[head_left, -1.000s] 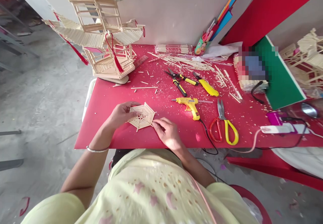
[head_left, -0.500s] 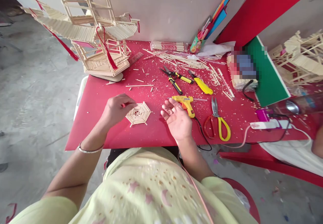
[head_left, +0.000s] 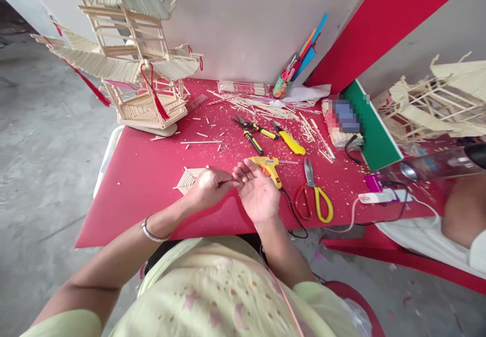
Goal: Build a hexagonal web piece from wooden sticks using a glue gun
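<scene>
In the head camera's view, a person in a pale yellow shirt sits at a red-topped table [head_left: 125, 200], both bare hands meeting above its near edge. The left hand [head_left: 210, 187], with a silver-coloured bangle [head_left: 151, 232] on its wrist, has its thumb and fingers drawn narrowly together, their tips at the fingertips of the right hand [head_left: 260, 195]. The tips are small and partly hidden, so whether a tiny piece is pinched there I cannot tell. The right hand is turned palm up, wide, fingers slightly curled, its palm bare. A flat, web-patterned panel of pale wooden sticks [head_left: 186, 179] lies on the table, beyond the left hand and partly covered by it. Just behind the right fingertips lies a yellow hot-glue gun [head_left: 270, 166]; to its right are metal-bladed scissors with one red and one yellow handle [head_left: 309, 174]. Farther back lie black-and-yellow shears [head_left: 251, 138], a yellow-handled knife [head_left: 293, 142] and a scatter of loose pale sticks [head_left: 261, 107]. At the back left stands a tiered pagoda model of pale sticks [head_left: 152, 109], hung with red tassels. At the far right, another person's bare arm [head_left: 463, 210] shows.
</scene>
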A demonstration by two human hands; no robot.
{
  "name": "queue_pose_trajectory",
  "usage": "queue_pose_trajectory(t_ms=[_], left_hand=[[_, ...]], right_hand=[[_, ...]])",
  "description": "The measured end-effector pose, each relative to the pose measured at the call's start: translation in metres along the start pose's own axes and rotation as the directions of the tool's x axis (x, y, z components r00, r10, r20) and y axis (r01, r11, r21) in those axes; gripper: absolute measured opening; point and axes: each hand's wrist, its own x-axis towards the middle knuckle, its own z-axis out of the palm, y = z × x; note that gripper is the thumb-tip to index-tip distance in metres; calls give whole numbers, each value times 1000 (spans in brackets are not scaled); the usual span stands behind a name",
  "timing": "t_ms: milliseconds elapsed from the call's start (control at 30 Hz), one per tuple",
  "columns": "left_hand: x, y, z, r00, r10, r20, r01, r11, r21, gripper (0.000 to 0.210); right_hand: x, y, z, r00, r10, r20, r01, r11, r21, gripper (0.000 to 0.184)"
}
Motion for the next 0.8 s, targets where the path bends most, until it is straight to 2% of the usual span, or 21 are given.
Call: queue_pose_trajectory(t_ms=[67,133,200,267,333,367,433,500,533,600,667,800], left_hand=[[-3,-4,1,996,23,89,-28,998,59,26],[-5,-8,-1,985,36,166,-55,992,110,23],[-3,-12,-7,986,41,160,-63,989,137,23],[2,-14,-18,995,5,102,-19,991,135,30],[10,-18,-34,997,-71,30,67,991,116,30],[14,-20,-43,994,-106,3,105,989,106,29],[19,-26,-60,990,-136,-33,138,986,92,27],[20,-34,-75,987,-149,-67,155,984,90,33],[20,-39,-82,982,-152,-108,163,982,97,35],[18,-50,-91,972,-139,-188,161,981,106,37],[18,-61,-95,962,-128,-241,156,983,99,36],[21,-75,-96,963,-166,-211,183,981,64,32]], right_hand=[[2,0,-2,1000,-14,-5,13,998,-61,29],[2,-5,-4,1000,-24,15,26,983,-181,30],[2,-18,-9,996,-20,87,49,939,-340,29],[7,-39,-15,980,-10,200,117,841,-529,25],[23,-64,-21,950,-42,310,264,638,-724,21],[37,-76,-25,932,-81,353,346,481,-806,21],[74,-98,-34,901,-149,407,421,75,-904,22],[119,-114,-43,927,-122,354,297,-337,-894,28],[142,-120,-47,950,-100,296,210,-496,-843,33],[185,-126,-53,964,-100,247,146,-576,-804,36],[221,-128,-56,971,-86,225,126,-616,-777,39],[273,-118,-55,981,-11,195,133,-689,-712,41]])
